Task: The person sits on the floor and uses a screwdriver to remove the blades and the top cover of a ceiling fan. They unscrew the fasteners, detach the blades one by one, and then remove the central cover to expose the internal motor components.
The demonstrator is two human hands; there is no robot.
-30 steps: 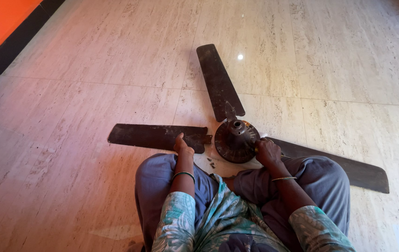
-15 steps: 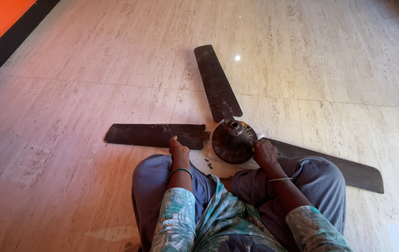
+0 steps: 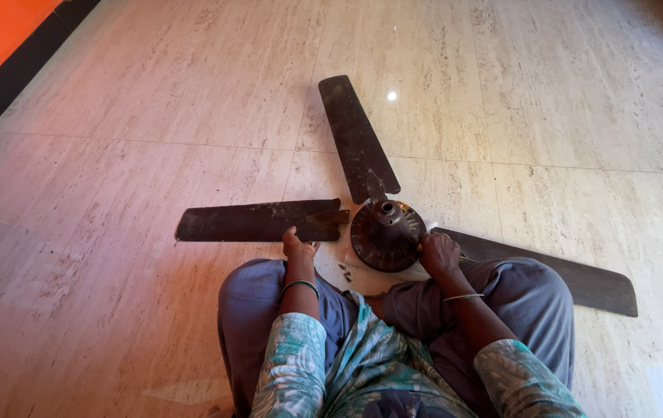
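Dark brown, rusty metal: a ceiling fan lies dismantled on the pale stone-tile floor [image 3: 115, 310], right in front of the seated person's crossed legs. Loose blade [image 3: 258, 220] has its long axis running left-right, nearly level; narrow bracket end points right toward the motor hub [image 3: 387, 234] and stops just short of it, wide end points left. Left hand [image 3: 297, 246] sits on that blade's near edge close to the bracket end, fingers curled down onto it, thumb up; can't tell how tight the grip is. Right hand [image 3: 440, 253] is against the hub's right rim, fingers bunched together in a loose fist; whatever it pinches is hidden. Second blade [image 3: 357, 138] runs from the hub up and slightly left, away from the person. Third blade [image 3: 548, 271] runs from the hub to the lower right, partly covered by the right knee [image 3: 533, 302]. Small dark bits [image 3: 344, 270], likely screws, lie on the floor between the hub and the left knee. Orange wall with black skirting [image 3: 6, 70] at top left, well apart.
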